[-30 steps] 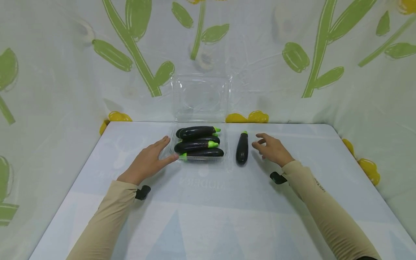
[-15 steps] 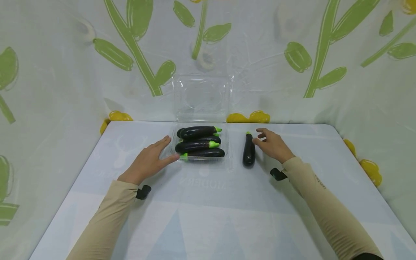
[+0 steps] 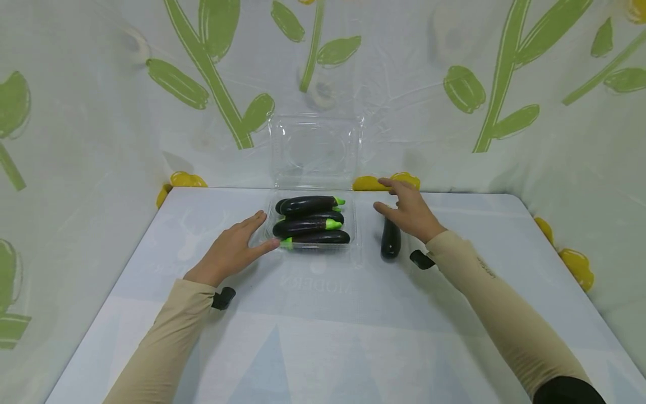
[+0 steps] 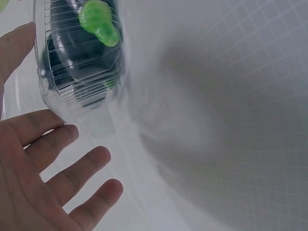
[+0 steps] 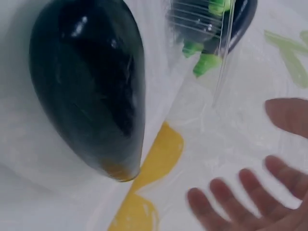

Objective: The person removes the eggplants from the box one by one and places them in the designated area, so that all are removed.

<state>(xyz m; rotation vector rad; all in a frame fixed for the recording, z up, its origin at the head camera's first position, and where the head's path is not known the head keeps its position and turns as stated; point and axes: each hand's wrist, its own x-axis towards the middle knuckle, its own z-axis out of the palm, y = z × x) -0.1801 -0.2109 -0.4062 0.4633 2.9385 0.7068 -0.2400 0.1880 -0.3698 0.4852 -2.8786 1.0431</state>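
Observation:
Several dark eggplants [image 3: 303,227] with bright green stem ends lie stacked in a clear plastic clamshell box [image 3: 353,244]. My left hand [image 3: 229,252] spreads at the box's left side, its thumb and index finger right at the wall, as the left wrist view also shows. To the right of the box a single loose eggplant [image 3: 391,241] lies on the table, pointing away from me. My right hand [image 3: 409,212] hovers over its far end with fingers spread, hiding the green stem. In the right wrist view, nothing is between those fingers.
The box's transparent lid [image 3: 317,148] stands upright behind it, hinged at the table's back edge. A white tabletop [image 3: 328,348] carries pale triangle prints. Curtain-like sheets [image 3: 404,112] with green plant prints hang around the back and sides.
My right hand has moved left and back, from beside the loose eggplant to over its far end. That eggplant has shifted slightly right. My left hand stays at the box.

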